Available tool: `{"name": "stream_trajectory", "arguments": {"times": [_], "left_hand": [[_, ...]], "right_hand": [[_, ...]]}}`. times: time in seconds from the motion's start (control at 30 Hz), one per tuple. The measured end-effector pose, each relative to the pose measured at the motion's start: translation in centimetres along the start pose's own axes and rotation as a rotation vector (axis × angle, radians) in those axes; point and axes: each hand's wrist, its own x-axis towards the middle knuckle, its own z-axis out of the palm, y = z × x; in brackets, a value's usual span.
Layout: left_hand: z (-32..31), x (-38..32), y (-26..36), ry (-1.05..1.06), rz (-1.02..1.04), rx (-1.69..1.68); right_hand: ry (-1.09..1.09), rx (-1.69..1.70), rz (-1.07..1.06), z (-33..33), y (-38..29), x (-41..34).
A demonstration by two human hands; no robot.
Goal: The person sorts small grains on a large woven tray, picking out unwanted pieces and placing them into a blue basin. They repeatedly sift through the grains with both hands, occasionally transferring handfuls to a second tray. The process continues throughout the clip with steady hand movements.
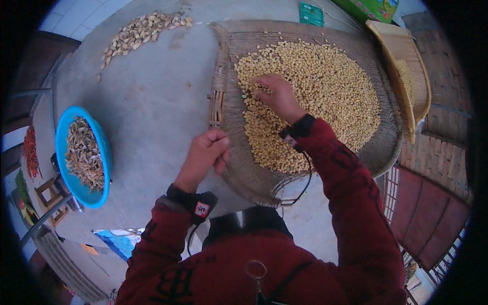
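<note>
A wide woven winnowing basket (267, 26) lies in front of me, holding a broad spread of dry yellow beans (328, 80) that look like soybeans. My right hand (278, 95) is over the left part of the beans, fingers curled and thumb apart from the fingertips; whether a bean is between them cannot be told. At the basket's left edge, beside its bound rim (217, 103), my left hand (209, 152) is half closed with thumb near the fingers, and its inside is hidden. A few darker and greenish beans lie near my right fingertips.
A blue plastic basin (63, 145) with dried pods or husks stands at the left. Unshelled nuts or similar pieces (141, 30) are heaped on the concrete surface (152, 95) at the upper left. A smaller woven scoop (421, 72) and a green packet (310, 14) are beyond the basket.
</note>
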Motion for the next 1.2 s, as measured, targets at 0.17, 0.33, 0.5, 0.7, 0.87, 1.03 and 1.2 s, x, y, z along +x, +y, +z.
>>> {"name": "stream_trajectory", "arguments": {"times": [0.17, 0.33, 0.5, 0.7, 0.87, 1.03, 1.2], "left_hand": [[-0.4, 0.0, -0.1, -0.021, -0.024, -0.034], [-0.3, 0.0, -0.2, -0.028, -0.011, -0.043], [-0.4, 0.0, -0.1, -0.020, -0.014, -0.023], [-0.5, 0.0, -0.2, -0.033, -0.011, -0.041], [-0.4, 0.1, 0.1, -0.038, -0.018, -0.013], [-0.3, 0.1, 0.2, -0.043, -0.017, -0.002], [-0.3, 0.1, 0.3, -0.028, -0.024, 0.042]], "right_hand": [[-0.091, 0.013, 0.060, 3.0, -0.7, 2.1], [-0.061, 0.115, 0.148, 2.8, 0.2, 3.0], [0.074, 0.127, 0.146, 3.4, 0.3, 5.2], [0.066, 0.022, 0.017, 4.5, 0.5, 7.0], [-0.018, 0.020, 0.030, 4.1, 1.6, 8.3], [-0.064, 0.075, 0.105, 4.0, 1.6, 9.0], [0.072, 0.156, 0.172, 4.3, 1.6, 9.1]]}}
